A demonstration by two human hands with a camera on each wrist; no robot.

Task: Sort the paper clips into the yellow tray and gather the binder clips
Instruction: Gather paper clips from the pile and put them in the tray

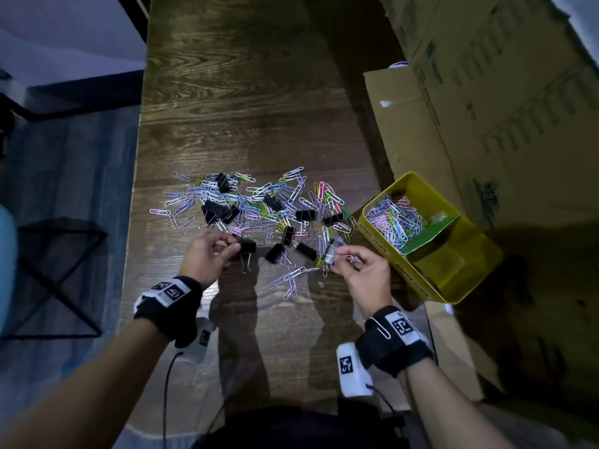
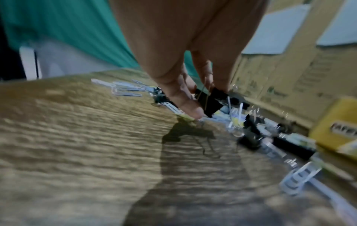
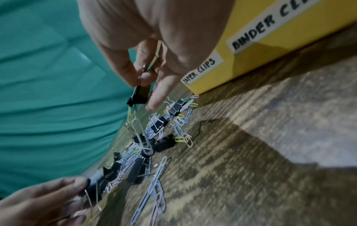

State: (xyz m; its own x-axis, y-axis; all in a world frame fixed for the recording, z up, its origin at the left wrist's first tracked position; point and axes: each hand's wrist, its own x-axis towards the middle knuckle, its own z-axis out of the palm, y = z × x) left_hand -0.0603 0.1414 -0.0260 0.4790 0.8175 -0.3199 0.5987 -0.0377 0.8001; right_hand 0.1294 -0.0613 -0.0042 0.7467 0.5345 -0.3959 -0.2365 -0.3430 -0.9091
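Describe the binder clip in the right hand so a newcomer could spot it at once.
Start at the yellow tray on the table's right side; just left of its near corner is the right hand. The binder clip hangs from that hand's grip, black and lifted off the table. Unlike the loose ones nearby, a yellow-green paper clip dangles from its lower end.

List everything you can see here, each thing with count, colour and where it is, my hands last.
table: one, dark wood grain, centre.
paper clips: many, pastel mixed colours, scattered mid-table; more heaped in the tray's far compartment.
binder clips: roughly ten, black, among the paper clips.
yellow tray: one, divided, right of the pile.
cardboard boxes: several, brown, right side.
left hand: pinches a black binder clip.
right hand: pinches a binder clip with a yellow paper clip dangling.
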